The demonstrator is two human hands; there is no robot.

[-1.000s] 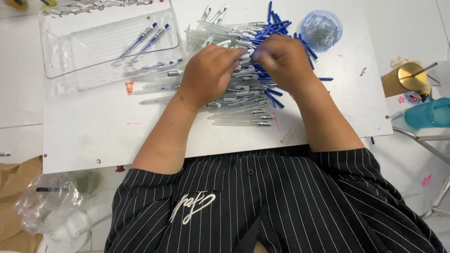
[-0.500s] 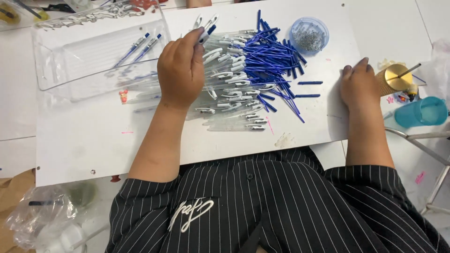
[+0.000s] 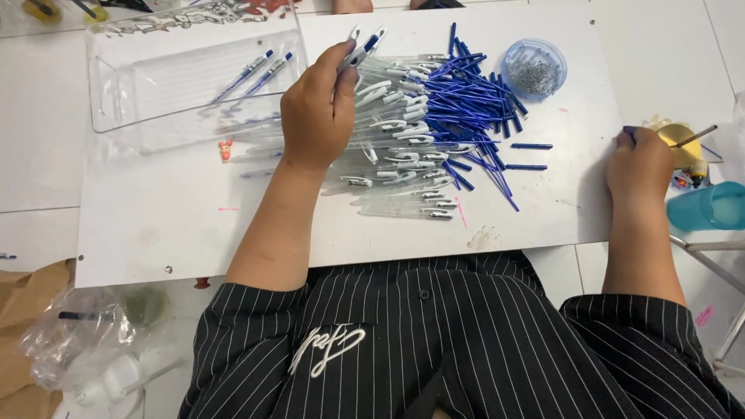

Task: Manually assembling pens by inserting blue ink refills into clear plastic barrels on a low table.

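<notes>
My left hand (image 3: pixel 317 109) is closed around a couple of assembled pens (image 3: pixel 365 43) whose white-and-blue tips stick out past my fingers, above the left side of a pile of clear pen barrels (image 3: pixel 403 155). Beside the barrels lies a heap of blue ink refills (image 3: pixel 466 93). My right hand (image 3: pixel 638 163) rests at the right edge of the white board (image 3: pixel 155 225), close to a gold-coloured container (image 3: pixel 681 143); something small and blue shows at its fingertips, and what it is I cannot make out.
A clear plastic tray (image 3: pixel 186 77) at the upper left holds two finished pens (image 3: pixel 260 68). A blue round tub (image 3: pixel 534 68) of small metal springs sits at the top right. A teal cup (image 3: pixel 710 206) stands at the far right. Plastic bags (image 3: pixel 70 334) lie at the lower left.
Both hands left the middle of the pile. My left hand lifted pens toward the tray side, and my right hand swung out to the board's right edge by the gold-coloured container.
</notes>
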